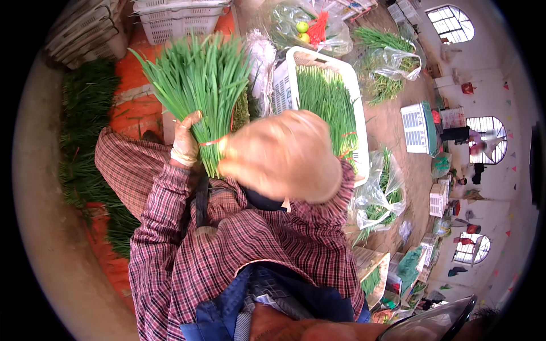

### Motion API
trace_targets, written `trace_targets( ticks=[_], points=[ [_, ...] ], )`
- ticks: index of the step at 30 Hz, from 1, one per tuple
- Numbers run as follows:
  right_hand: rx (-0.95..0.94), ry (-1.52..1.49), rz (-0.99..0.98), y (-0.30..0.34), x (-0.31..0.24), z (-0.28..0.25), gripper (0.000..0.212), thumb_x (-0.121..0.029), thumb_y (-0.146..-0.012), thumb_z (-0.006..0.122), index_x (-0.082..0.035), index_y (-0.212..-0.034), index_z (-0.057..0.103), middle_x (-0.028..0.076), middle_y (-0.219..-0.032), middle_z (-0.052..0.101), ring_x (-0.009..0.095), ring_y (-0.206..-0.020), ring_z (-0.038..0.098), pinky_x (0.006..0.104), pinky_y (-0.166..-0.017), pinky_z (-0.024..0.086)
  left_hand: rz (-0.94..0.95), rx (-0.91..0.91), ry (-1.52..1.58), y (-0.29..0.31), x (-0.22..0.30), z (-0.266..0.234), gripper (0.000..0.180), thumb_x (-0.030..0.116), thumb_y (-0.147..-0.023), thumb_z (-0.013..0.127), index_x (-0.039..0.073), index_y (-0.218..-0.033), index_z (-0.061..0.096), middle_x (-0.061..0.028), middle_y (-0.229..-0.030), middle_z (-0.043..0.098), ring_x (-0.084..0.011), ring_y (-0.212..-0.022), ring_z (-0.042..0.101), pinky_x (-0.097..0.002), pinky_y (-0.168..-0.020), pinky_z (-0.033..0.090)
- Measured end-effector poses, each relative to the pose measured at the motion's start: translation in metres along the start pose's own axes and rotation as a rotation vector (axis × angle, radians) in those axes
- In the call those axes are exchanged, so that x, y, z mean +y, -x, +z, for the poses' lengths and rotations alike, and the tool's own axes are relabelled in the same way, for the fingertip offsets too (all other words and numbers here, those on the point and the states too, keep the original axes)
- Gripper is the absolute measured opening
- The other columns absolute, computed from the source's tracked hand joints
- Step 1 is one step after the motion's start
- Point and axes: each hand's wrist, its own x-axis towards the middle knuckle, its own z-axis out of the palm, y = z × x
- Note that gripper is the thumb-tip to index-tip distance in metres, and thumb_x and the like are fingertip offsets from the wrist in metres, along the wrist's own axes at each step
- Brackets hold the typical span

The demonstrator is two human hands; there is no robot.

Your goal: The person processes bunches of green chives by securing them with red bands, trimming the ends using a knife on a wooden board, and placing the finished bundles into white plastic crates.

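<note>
A thick bunch of garlic chives point(199, 79) stands upright over my lap, its green leaf tips fanned out away from me. My left hand point(185, 139), in a pale glove, is closed round the bunch's left side low down. A thin red tie point(211, 142) circles the stalks near their cut ends. Beside that tie, at the right of the stalks, is my gloved right hand point(278, 153), smeared by motion. Its fingers cannot be made out, nor whether they touch the bunch. Directly behind it, a white crate point(363, 122) holds more chive bunches with red ties.
Loose chives point(85, 125) lie along the wall at left on an orange sheet point(133, 113). White crates point(179, 25) are stacked at the far left. Plastic bags of greens point(392, 62) rest on the floor at right. A person point(475, 139) stands in the distance.
</note>
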Motion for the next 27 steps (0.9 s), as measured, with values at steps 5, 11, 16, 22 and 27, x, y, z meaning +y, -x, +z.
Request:
trace_targets(
  ticks=[5,11,16,22,27],
  points=[
    [0.011,-0.072,-0.127,-0.021,-0.056,-0.044,0.013,-0.029,-0.068,0.059,-0.018,-0.065,0.054,-0.003,-0.059,0.043,0.013,-0.052,0.046,0.0294,-0.047,0.035,-0.028,0.031,0.040,-0.006,-0.001,-0.005,0.043,0.012,-0.078,0.061,-0.003,-0.119,0.055,-0.0133,-0.112,0.063,-0.0279,-0.098,0.063,-0.0404,-0.093,0.050],
    [-0.036,-0.197,-0.145,-0.016,-0.062,-0.034,0.011,-0.028,-0.068,0.059,-0.018,-0.067,0.055,-0.003,-0.060,0.045,0.013,-0.053,0.049,0.0295,-0.047,0.037,0.014,0.044,0.006,0.003,0.002,0.001,0.045,0.013,-0.077,0.062,-0.002,-0.119,0.055,-0.0124,-0.113,0.063,-0.0272,-0.099,0.062,-0.0399,-0.093,0.050],
    [-0.027,-0.211,-0.112,-0.019,-0.066,-0.032,0.010,-0.027,-0.068,0.060,-0.018,-0.068,0.056,-0.003,-0.060,0.047,0.013,-0.054,0.050,0.0296,-0.047,0.039,0.018,0.073,0.047,0.001,0.000,0.004,0.048,0.012,-0.076,0.063,-0.001,-0.121,0.054,-0.0109,-0.116,0.062,-0.0278,-0.103,0.060,-0.0419,-0.094,0.049],
    [-0.002,-0.238,-0.089,-0.018,-0.066,-0.027,0.008,-0.026,-0.067,0.060,-0.018,-0.070,0.058,-0.003,-0.061,0.049,0.014,-0.055,0.052,0.0298,-0.046,0.041,0.068,0.051,0.049,-0.002,-0.001,-0.002,0.052,0.009,-0.074,0.064,0.000,-0.124,0.052,-0.0105,-0.117,0.060,-0.0274,-0.106,0.059,-0.0412,-0.098,0.046],
    [0.023,-0.255,-0.095,-0.017,-0.067,-0.025,0.008,-0.025,-0.067,0.060,-0.019,-0.071,0.059,-0.003,-0.062,0.051,0.014,-0.056,0.054,0.0299,-0.046,0.043,0.100,0.019,0.035,-0.001,-0.002,-0.005,0.053,0.009,-0.074,0.064,0.001,-0.125,0.052,-0.0094,-0.117,0.060,-0.0265,-0.106,0.058,-0.0401,-0.097,0.046]
  ],
)
